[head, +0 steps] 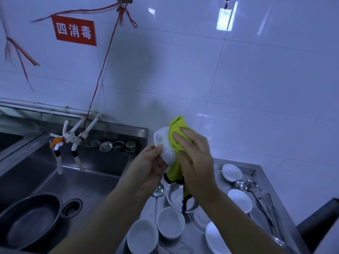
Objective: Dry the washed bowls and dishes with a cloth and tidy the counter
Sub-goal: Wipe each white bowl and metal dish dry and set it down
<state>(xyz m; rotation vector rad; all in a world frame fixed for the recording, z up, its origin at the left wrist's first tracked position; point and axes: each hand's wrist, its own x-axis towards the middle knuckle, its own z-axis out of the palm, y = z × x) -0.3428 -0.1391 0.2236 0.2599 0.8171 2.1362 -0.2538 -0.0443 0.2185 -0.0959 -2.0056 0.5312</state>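
A white tiled wall (238, 79) fills the upper two thirds of the frame. A red sign (74, 30) with white characters hangs at the upper left, with red strings (102, 70) trailing down from the top edge toward the taps.

A steel sink (82, 180) takes up the lower left. One large dark metal basin (29, 219) sits in it at the bottom left, beside the round drain (71, 208). Two white taps (73, 142) reach out over the sink from a pipe along the wall. Four small metal strainer parts (113, 144) sit in a row on the ledge behind the sink.

A steel counter (256, 167) runs down the lower right. On it lie five white bowls and dishes: two bowls (170, 222) side by side at the bottom centre, one small dish (231, 172) farther up, one dish (239, 199) at the right, and one plate (213, 237) at the bottom edge. One metal bowl (176, 195) sits under the hanging cloth. Three metal ladles (247, 185) are visible, one left of the metal bowl and two at the right.

In the centre of the frame, held above the counter, is one white bowl (165, 143), tipped on its side with its long axis running from upper left to lower right. Which way its mouth faces cannot be told. The left hand (148, 167) pinches its lower rim between thumb and curled fingers. The right hand (194, 158) presses one yellow-green cloth (177, 129) against the bowl, fingers curled over the fabric; the cloth's tail hangs down below the hands.
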